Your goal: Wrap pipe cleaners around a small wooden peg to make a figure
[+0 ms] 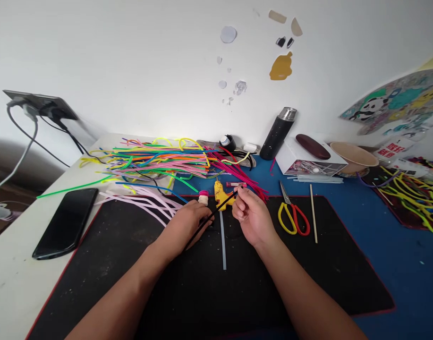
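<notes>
A black pipe cleaner (222,204) slants between my two hands over the dark mat. My right hand (253,215) pinches its upper end between thumb and fingertips. My left hand (190,219) has its fingers curled around the lower part, whose end shows below the palm. Behind the pipe cleaner lies a yellow hot glue gun (220,192), with a translucent glue stick (223,243) coming out of its back toward me. Close to my left fingertips stands a small cream-coloured piece with a pink top (203,197). A red-labelled tube (235,184) lies beyond my right hand.
Scissors (293,217) and a wooden stick (313,215) lie right on the mat (329,278). Colourful pipe cleaners (159,160) are heaped at the back left, near a phone (65,224). A black thermos (278,134) and white box (308,158) stand by the wall.
</notes>
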A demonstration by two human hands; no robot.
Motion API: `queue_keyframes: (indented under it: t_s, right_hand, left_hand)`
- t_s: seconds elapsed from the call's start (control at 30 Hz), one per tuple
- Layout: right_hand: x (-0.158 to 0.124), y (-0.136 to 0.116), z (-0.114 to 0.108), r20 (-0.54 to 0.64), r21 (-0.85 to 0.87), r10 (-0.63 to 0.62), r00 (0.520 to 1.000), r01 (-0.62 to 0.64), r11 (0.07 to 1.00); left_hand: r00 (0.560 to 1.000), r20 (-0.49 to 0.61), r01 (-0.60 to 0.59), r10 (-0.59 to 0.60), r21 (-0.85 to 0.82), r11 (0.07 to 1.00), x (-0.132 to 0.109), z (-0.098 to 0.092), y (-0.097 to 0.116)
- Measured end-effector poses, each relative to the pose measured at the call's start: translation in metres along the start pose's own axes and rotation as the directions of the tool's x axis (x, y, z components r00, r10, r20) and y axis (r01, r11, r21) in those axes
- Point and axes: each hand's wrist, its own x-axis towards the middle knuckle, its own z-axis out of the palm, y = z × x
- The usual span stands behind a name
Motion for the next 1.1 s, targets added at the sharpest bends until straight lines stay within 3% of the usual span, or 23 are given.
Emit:
queue_keyframes:
  t_s: [0.1, 0.23, 0.43, 0.67, 0.83, 1.1]
  right_hand:
    - [-0.001, 0.002, 0.002, -0.002, -0.006, 0.009, 1.0, -0.009, 1.0]
    - [-0.001, -0.002, 0.006, 0.001, 0.023, 0.027, 1.0, -0.027, 0.999]
    - [0.003, -0.016, 0.024, 0.008, 0.113, 0.001, 1.0, -0.002, 0.994]
    - [-0.006, 0.007, 0.045, 0.036, 0.026, -0.032, 0.999, 0.031, 0.999]
    - [-0.013, 0.023, 0.047, 0.038, -0.041, -0.03, 0.999, 0.032, 0.999]
    - [-0.02, 0.03, 0.044, 0.127, -0.153, -0.009, 0.992, 0.028, 0.988]
  left_hand:
    - [0.999, -0.02, 0.03, -0.032, -0.106, 0.994, 0.001, -0.005, 0.005]
    - [0.985, -0.065, 0.14, -0.159, -0.239, 0.961, 0.001, -0.014, 0.011]
    - [0.956, -0.088, 0.225, -0.28, -0.392, 0.892, 0.0, -0.016, 0.019]
    - [0.924, -0.12, 0.144, -0.363, -0.772, 0.62, -0.002, -0.01, 0.031]
    - [0.842, -0.215, 0.075, -0.495, -0.862, 0.502, 0.0, -0.01, 0.028]
    - [0.821, -0.205, 0.076, -0.532, -0.885, 0.459, 0.003, -0.01, 0.027]
